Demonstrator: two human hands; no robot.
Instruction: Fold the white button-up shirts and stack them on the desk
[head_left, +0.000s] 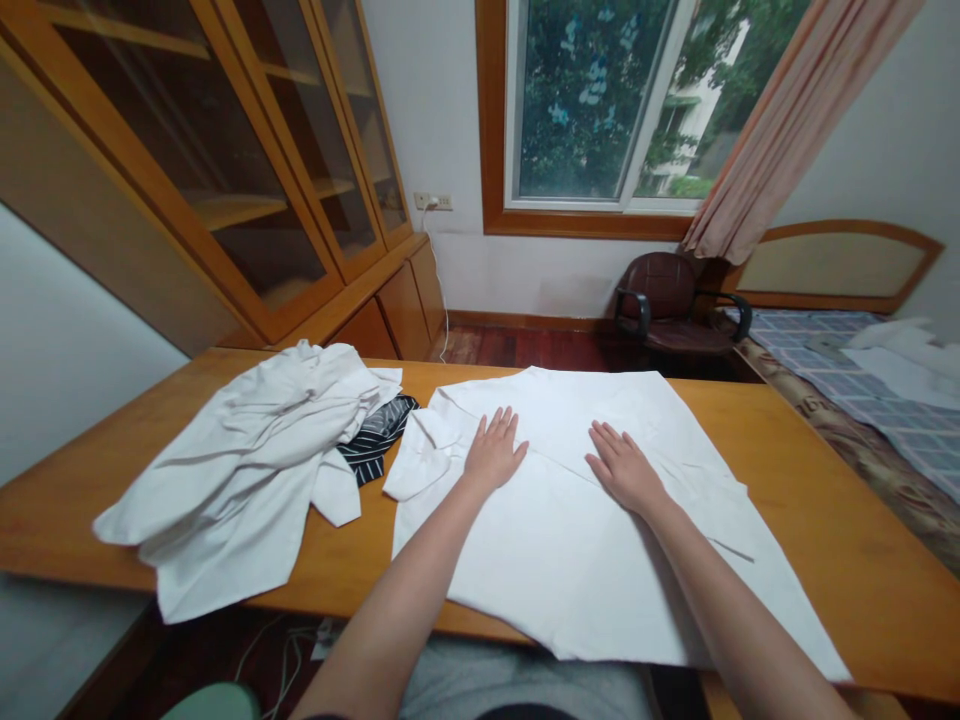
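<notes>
A white garment (540,560) lies spread over the wooden table, its lower edge hanging at the table's near side. My left hand (495,452) rests flat on its upper left part, fingers stretched out. To the right, my right hand (624,468) also presses flat on the cloth, palm down with the fingers extended. A crease runs across the fabric between the two hands. What looks like a sleeve (424,455) is folded at the garment's left edge. Neither hand grips anything.
A crumpled pile of white clothing (262,450) lies on the table (847,545) to the left, with a black striped cloth (379,435) partly under it. Beyond stand a glass-door cabinet (300,150) and a brown armchair (660,300). A bed (885,380) is at the right.
</notes>
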